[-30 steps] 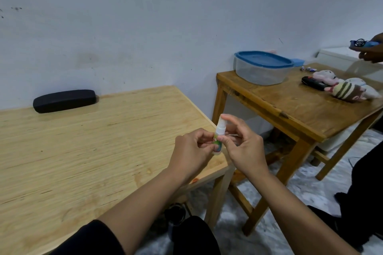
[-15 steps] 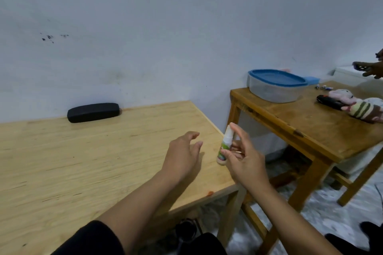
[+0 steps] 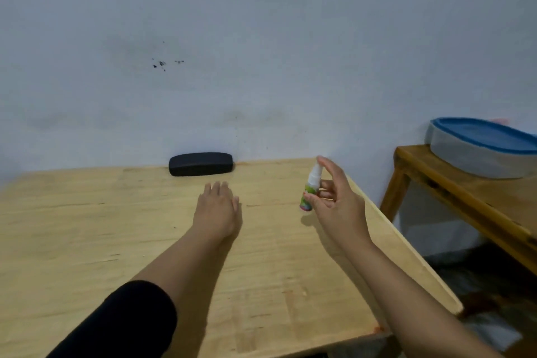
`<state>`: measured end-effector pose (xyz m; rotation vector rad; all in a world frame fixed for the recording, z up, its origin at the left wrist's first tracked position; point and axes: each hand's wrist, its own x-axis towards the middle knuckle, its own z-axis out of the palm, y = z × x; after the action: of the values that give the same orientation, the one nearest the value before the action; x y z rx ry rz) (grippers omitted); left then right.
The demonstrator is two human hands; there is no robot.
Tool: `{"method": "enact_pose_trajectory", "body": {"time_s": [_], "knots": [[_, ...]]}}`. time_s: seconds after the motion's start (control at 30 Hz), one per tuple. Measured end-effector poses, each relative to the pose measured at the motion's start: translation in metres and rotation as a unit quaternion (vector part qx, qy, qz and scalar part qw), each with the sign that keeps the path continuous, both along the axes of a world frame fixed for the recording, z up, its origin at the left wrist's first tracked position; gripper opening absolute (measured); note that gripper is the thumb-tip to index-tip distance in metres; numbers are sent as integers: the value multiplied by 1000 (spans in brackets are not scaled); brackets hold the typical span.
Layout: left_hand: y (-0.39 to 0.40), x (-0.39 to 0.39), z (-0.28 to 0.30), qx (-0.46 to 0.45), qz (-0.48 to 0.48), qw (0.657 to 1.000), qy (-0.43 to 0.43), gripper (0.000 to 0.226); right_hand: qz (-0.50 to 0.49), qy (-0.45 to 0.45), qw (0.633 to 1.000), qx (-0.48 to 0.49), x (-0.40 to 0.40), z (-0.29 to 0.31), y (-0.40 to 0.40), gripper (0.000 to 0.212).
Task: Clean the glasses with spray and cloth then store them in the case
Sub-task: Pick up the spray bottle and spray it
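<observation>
- My R hand [image 3: 337,200] pinches spray bottle [image 3: 310,192] upright, index fingertip on nozzle.
- My L hand [image 3: 217,209]: fingers straight, palm down over table [image 3: 87,241], holding nothing.
- Black case [image 3: 201,164] closed, just beyond L hand, against wall.
- Blue-lidded tub [image 3: 479,151] far R of R hand.

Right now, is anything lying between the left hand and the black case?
No. In the head view, only bare tabletop separates the left hand from the black case.
</observation>
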<state>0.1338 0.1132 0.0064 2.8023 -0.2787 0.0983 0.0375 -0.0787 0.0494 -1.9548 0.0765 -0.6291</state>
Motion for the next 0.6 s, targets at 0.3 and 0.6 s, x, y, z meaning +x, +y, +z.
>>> {"method": "enact_pose_trajectory", "body": {"time_s": [0.3, 0.6], "knots": [[7, 27, -21, 15, 20, 999, 27, 58, 31, 32, 999, -7, 86, -3, 38, 62], [5, 29, -23, 23, 29, 999, 21, 58, 31, 32, 999, -24, 183, -12, 61, 62]]}}
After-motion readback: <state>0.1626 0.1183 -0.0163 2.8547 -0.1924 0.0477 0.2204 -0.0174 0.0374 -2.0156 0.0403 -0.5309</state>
